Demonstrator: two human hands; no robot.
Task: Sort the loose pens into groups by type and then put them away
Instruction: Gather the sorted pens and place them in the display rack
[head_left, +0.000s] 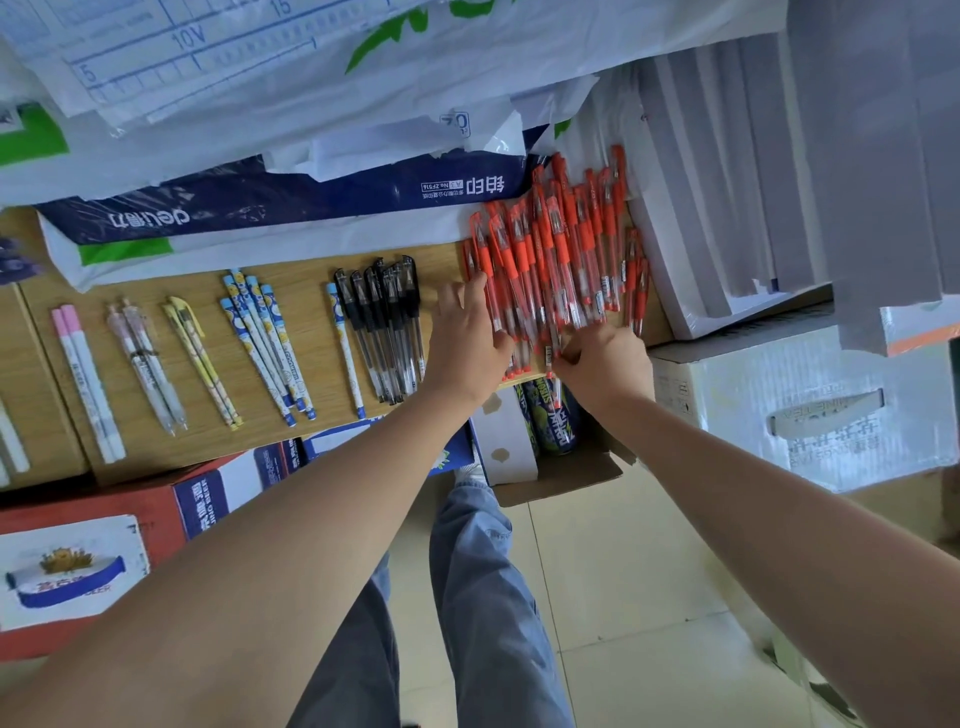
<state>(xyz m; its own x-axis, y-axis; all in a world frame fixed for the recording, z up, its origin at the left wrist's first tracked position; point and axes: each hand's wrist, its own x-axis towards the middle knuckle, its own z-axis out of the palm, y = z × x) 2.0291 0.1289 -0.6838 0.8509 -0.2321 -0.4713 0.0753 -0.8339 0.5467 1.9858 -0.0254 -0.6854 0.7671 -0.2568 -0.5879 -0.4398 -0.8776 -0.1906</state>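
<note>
A big heap of red gel pens (556, 244) lies on the right part of the wooden board (306, 291). My left hand (467, 338) rests flat against the heap's left side, fingers on the pens. My right hand (602, 364) curls round the near ends of some red pens. To the left lie sorted groups: black gel pens (384, 327), one blue patterned pen (345, 348), several blue patterned pens (267, 343), yellow pens (200, 358), two pinkish clear pens (148, 364) and two white pens with pink caps (88, 379).
Packs of paper (291, 202) and plastic bags (260, 67) crowd the board's far side. White reams (727, 197) stand at the right. Below the board's front edge are a red carton (88, 551), an open box with cans (550, 426) and a white carton (810, 410).
</note>
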